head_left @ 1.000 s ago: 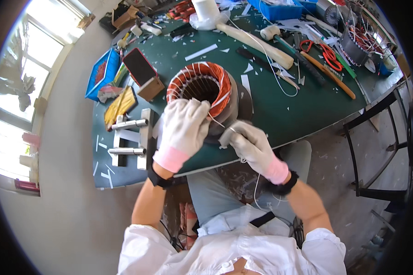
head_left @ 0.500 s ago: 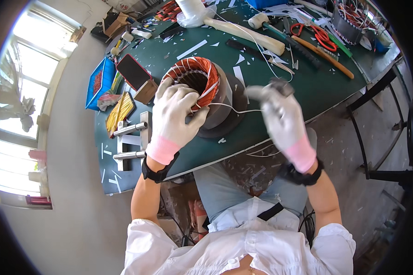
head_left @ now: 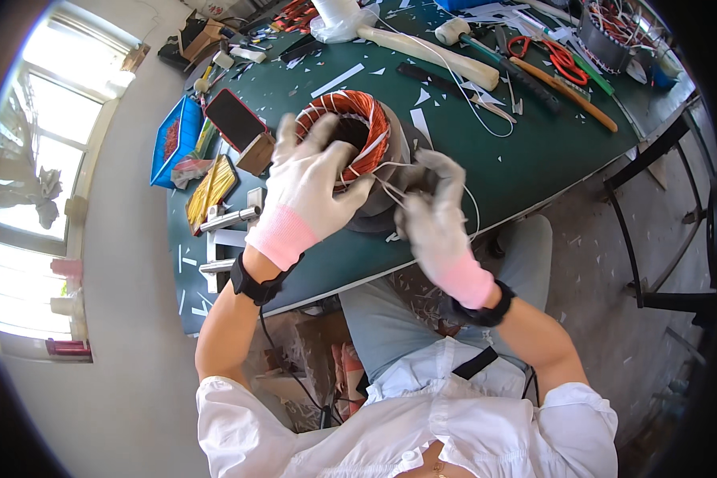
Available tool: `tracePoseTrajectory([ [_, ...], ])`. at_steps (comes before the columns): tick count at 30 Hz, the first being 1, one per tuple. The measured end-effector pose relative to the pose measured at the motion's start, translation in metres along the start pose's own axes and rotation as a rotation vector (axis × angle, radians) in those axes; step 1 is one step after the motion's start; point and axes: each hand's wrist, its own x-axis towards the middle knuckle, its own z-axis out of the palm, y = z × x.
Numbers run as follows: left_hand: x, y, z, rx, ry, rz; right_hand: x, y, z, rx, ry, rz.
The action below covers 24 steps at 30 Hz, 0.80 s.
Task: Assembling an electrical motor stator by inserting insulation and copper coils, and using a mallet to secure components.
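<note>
A motor stator (head_left: pixel 396 147) with orange-red end windings laced in white stands upright on the green bench in front of me. My left hand (head_left: pixel 311 183), in a white glove with a pink cuff, grips the near left side of the winding ring, fingers over its top and thumb near the lacing. White cord (head_left: pixel 392 191) runs in a loop from the winding to my right hand (head_left: pixel 438 207). That hand, gloved alike, is closed on the cord with bent fingers beside the stator. Its fingertips are partly blurred.
To the left are a phone (head_left: pixel 236 119) on a wooden block, a blue tray (head_left: pixel 174 142) and a metal frame (head_left: pixel 229 219). A mallet (head_left: pixel 430 56), red-handled scissors (head_left: pixel 564 61) and another stator (head_left: pixel 603 38) lie farther off. Paper scraps litter the bench.
My right hand has come left and in toward the stator, and the taut cord now hangs in a loop. My left fingers have shifted on the winding.
</note>
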Motion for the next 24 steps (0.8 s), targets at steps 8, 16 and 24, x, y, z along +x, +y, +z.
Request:
tracePoseTrajectory([
  [8,-0.012,0.021,0.005,0.231,0.443,-0.174,0.045,-0.067,-0.016,-0.138,-0.565,-0.316],
  [16,-0.019,0.014,0.025,-0.133,0.304,-0.013,-0.014,-0.012,-0.139,-1.039,-0.612,-0.468],
  [24,-0.007,0.007,0.008,-0.185,0.276,0.053,-0.297,0.020,-0.505,-1.511,-0.388,0.617],
])
